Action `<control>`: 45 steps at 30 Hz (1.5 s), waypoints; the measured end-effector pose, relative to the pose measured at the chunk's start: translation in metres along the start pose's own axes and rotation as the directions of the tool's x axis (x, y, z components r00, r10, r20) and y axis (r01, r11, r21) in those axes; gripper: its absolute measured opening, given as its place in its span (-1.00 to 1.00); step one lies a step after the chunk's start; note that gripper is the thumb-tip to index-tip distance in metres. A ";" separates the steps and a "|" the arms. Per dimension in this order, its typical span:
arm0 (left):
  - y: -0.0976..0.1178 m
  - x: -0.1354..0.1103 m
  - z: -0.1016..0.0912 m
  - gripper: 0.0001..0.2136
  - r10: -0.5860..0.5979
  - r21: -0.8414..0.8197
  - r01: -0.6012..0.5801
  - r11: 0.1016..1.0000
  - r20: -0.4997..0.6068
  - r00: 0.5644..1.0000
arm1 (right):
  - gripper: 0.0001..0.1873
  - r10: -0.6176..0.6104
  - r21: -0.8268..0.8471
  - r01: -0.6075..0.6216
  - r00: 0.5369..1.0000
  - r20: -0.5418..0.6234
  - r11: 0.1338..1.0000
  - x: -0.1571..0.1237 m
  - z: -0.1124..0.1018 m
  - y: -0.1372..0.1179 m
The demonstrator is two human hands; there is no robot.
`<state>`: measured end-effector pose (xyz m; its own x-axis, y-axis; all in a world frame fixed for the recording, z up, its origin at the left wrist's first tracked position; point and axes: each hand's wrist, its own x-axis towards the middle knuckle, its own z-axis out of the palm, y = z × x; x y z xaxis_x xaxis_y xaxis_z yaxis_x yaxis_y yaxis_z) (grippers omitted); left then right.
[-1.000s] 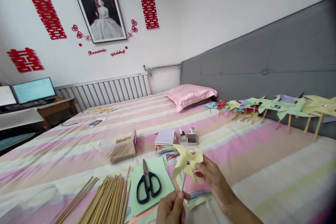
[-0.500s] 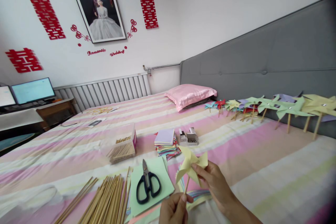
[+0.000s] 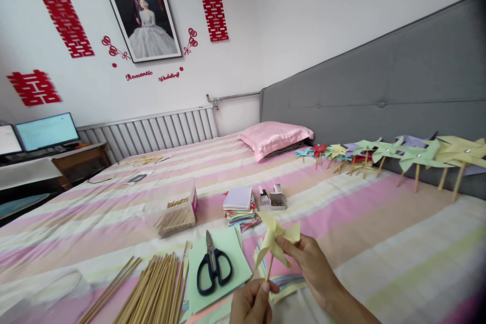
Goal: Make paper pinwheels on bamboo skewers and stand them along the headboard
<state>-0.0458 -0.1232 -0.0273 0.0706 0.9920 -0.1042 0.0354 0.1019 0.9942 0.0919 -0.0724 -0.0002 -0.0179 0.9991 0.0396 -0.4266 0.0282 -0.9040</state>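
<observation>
A pale yellow paper pinwheel [image 3: 274, 237] on a thin wooden stick [image 3: 270, 267] is held between my two hands, above a stack of coloured paper. My left hand [image 3: 253, 301] is closed round the lower end of the stick. The thumb of my right hand [image 3: 309, 258] presses on the middle of the pinwheel, its fingers out of sight behind the blades. Left of my hands, dark-handled scissors [image 3: 213, 269] lie on green paper sheets [image 3: 197, 248]. Beside them is a bundle of wooden sticks [image 3: 152, 288].
A clear box of short sticks [image 3: 178, 215], a stack of coloured paper squares [image 3: 239, 202] and small open boxes [image 3: 277, 200] lie ahead on the striped bed. Several finished pinwheels [image 3: 419, 157] lean along the grey headboard [image 3: 379, 76]. A pink pillow [image 3: 275, 136] lies farther back.
The pinwheel's blades have turned or shifted slightly under my right thumb. Both hands keep nearly the same place and grip.
</observation>
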 end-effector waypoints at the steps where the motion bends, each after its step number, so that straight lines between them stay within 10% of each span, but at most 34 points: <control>1: -0.001 0.000 0.000 -0.52 0.005 0.006 -0.005 1.000 0.001 1.000 | -0.67 0.002 0.004 -0.002 1.000 0.002 1.000 0.000 0.000 -0.001; 45: 0.012 -0.002 -0.001 -0.62 -0.094 -0.202 0.099 0.974 0.034 0.995 | -0.82 0.064 0.110 -0.079 0.989 0.136 0.991 -0.009 0.006 -0.015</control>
<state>-0.0469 -0.1240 -0.0156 0.1009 0.9749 -0.1986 -0.1599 0.2129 0.9639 0.0930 -0.0818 0.0157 -0.1676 0.9851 0.0395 -0.5206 -0.0545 -0.8520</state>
